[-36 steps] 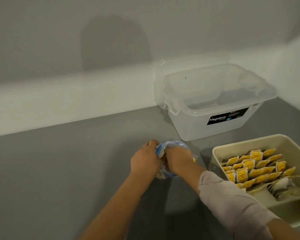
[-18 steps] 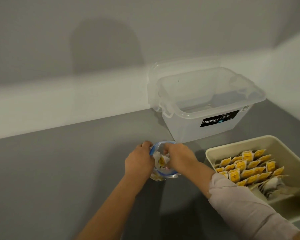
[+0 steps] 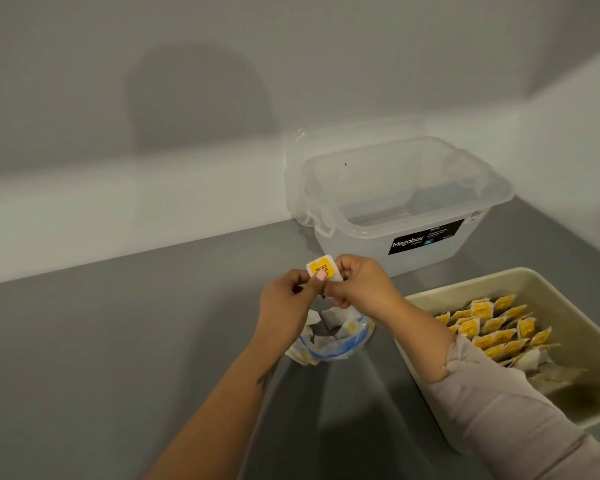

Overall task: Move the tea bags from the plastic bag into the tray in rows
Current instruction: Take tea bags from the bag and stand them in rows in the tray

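- Head view: two hands meet in the middle, above the grey bench (image 3: 118, 341)
- The left hand (image 3: 286, 306) holds one tea bag (image 3: 323, 268) with its thumb pressed on the yellow front and its fingers curled behind
- The right hand (image 3: 359, 285) pinches the same tea bag on its right edge, with its fingers curled in
- The tea bag is a small white square with a yellow label, and it is up in the air, not touching the bench
- Just under the hands sits the plastic bag (image 3: 333, 341) on the bench; it is clear with a blue strip round its open top, and it looks crumpled
- A few more white and yellow tea bags show inside the plastic bag, but I cannot tell how many
- To the right is the cream tray (image 3: 499, 278), resting on the bench
- In the tray the yellow tea bags (image 3: 492, 327) stand in rows, leaning on each other, and they fill the back left part
- Some pale tea bags lie flat and messy at the near end of the rows
- The right arm has a pale sleeve (image 3: 499, 410), and it crosses over the near left corner of the tray
- Behind the hands stands a clear plastic box (image 3: 395, 202) with a black label that says Megabox, and its top is open
- The box is close to the white wall (image 3: 153, 202) at the back of the bench, well apart from the plastic bag
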Demonstrator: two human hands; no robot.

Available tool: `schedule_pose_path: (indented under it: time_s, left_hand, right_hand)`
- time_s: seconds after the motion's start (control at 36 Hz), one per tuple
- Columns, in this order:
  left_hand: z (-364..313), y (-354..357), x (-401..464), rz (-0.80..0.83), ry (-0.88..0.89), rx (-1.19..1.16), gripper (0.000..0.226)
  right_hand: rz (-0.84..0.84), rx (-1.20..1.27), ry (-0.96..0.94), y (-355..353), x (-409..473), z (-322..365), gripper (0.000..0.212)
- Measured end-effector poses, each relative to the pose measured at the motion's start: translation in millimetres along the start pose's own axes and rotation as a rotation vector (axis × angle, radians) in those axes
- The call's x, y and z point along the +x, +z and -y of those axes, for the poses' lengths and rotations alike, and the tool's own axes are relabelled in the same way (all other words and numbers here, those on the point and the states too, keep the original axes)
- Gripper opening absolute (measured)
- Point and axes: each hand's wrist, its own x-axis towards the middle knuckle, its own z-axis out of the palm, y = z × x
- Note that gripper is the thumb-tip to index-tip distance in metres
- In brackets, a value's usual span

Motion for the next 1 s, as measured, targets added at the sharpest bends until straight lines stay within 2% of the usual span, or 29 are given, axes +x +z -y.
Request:
schedule_pose_path:
  time_s: [0.11, 0.28, 0.33, 0.44, 0.72, 0.81, 0.89, 1.0]
  left_hand:
    - [6.7, 0.3, 2.1, -0.06, -0.041, -0.093, 0.014]
    - [17.6, -1.4, 3.6, -0.076, -0.114, -0.12, 0.016]
    - [19.8, -1.3, 2.6, -0.075, -0.131, -0.132, 0.017]
    - [21.6, -1.3, 2.8, -0.071, -0.149, -0.125, 0.017]
    - [22.6, -3.6, 7.2, -0.053, -0.139, -0.089, 0.015]
    - [21.6, -3.8, 7.6, -0.056, -0.152, -0.086, 0.016]
    - [21.9, -4.3, 8.8, -0.063, -0.169, -0.079, 0.018]
    - [21.1, -3.1, 8.3, -0.072, -0.179, -0.094, 0.02]
  right_hand:
    - [0.048, -0.167, 0.063, 2.3, 2.7, -3.6, 0.027]
    - [0.085, -1.029, 0.06, 18.6, 5.0, -16.4, 0.022]
    - [0.157, -1.184, 0.097, 29.1, 6.3, -17.5, 0.023]
    - [0.291, -1.204, 0.232, 40.8, 15.0, -20.8, 0.034]
    - [0.325, -1.163, 0.286, 46.3, 28.7, -29.0, 0.033]
    - [0.299, -1.149, 0.31, 43.5, 29.1, -31.2, 0.037]
    - [0.201, -1.055, 0.291, 39.2, 25.8, -33.2, 0.033]
    - [0.004, -0.866, 0.044, 28.5, 9.9, -35.0, 0.022]
